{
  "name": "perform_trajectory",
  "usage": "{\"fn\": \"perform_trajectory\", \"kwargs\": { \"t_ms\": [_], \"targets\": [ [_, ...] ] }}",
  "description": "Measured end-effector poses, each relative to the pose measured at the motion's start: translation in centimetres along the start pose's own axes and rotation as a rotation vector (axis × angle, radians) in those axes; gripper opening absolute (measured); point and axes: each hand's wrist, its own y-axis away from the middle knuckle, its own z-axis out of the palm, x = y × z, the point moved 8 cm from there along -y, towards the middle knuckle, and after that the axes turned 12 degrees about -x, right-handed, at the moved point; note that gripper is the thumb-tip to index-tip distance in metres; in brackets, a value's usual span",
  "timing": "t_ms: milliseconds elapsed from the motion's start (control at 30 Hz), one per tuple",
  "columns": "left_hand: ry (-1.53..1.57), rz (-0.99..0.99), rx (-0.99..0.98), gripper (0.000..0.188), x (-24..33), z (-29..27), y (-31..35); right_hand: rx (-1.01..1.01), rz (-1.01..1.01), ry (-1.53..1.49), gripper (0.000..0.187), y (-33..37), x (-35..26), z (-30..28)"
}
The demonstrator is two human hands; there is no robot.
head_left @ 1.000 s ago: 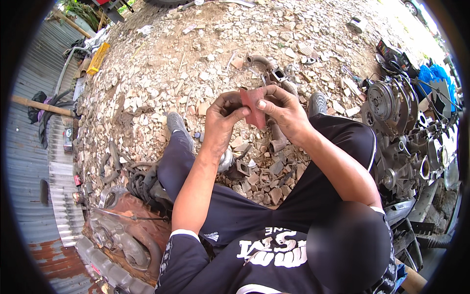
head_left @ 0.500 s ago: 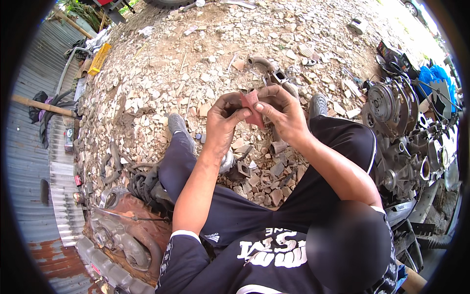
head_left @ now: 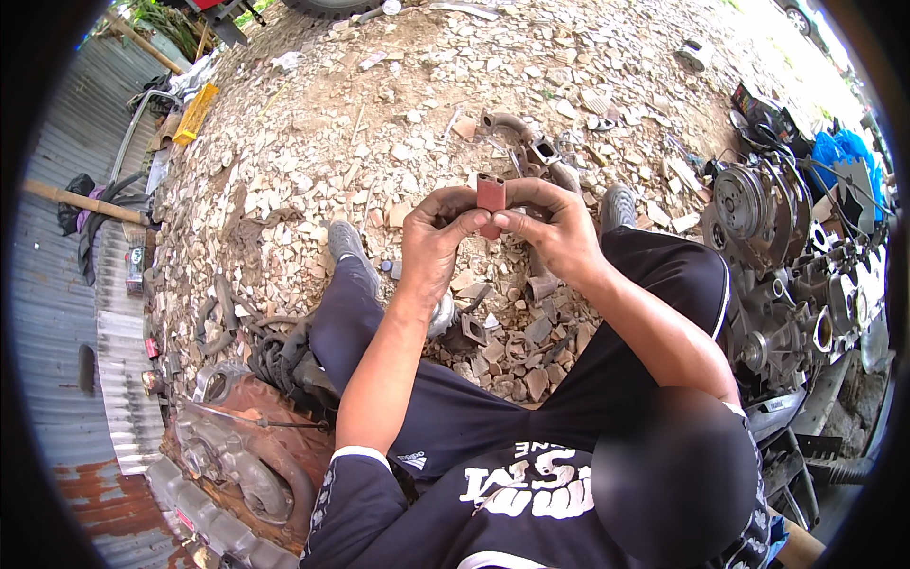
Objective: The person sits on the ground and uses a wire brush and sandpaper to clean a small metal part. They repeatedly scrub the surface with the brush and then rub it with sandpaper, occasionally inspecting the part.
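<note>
Between my two hands is a piece of reddish sandpaper (head_left: pixel 491 197), folded into a narrow upright strip. A dark end (head_left: pixel 490 177) shows at its top; whether that is a separate piece inside the fold I cannot tell. My left hand (head_left: pixel 434 242) pinches the strip's left side, thumb near its lower end and fingers curled behind. On the other side my right hand (head_left: pixel 561 232) grips it the same way, the two thumb tips almost meeting. Just beyond lies a curved rusty metal pipe with a square flange (head_left: pixel 544 151).
Broken stone and tile (head_left: pixel 313 123) cover the ground. Engine parts (head_left: pixel 758 218) are heaped at the right. A metal housing (head_left: pixel 232 455) lies at the lower left, near a corrugated metal sheet (head_left: pixel 66 332). Between my legs sits a square-flanged metal part (head_left: pixel 472 329).
The sandpaper, spread and creased half a second ago, is now folded into a narrow, straight strip. Both hands keep hold of it and have barely moved.
</note>
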Motion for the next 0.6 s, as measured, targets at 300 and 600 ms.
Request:
{"fn": "perform_trajectory", "kwargs": {
  "t_ms": [300,600],
  "targets": [
    [-0.197,-0.017,0.077,0.023,0.6,0.4,0.5,0.168,0.021,0.094,0.031,0.8,-0.2,-1.0],
    [-0.380,0.063,0.019,0.036,1.6,2.1,0.7,0.188,0.009,0.081,0.030,0.7,-0.1,-1.4]
  ]
}}
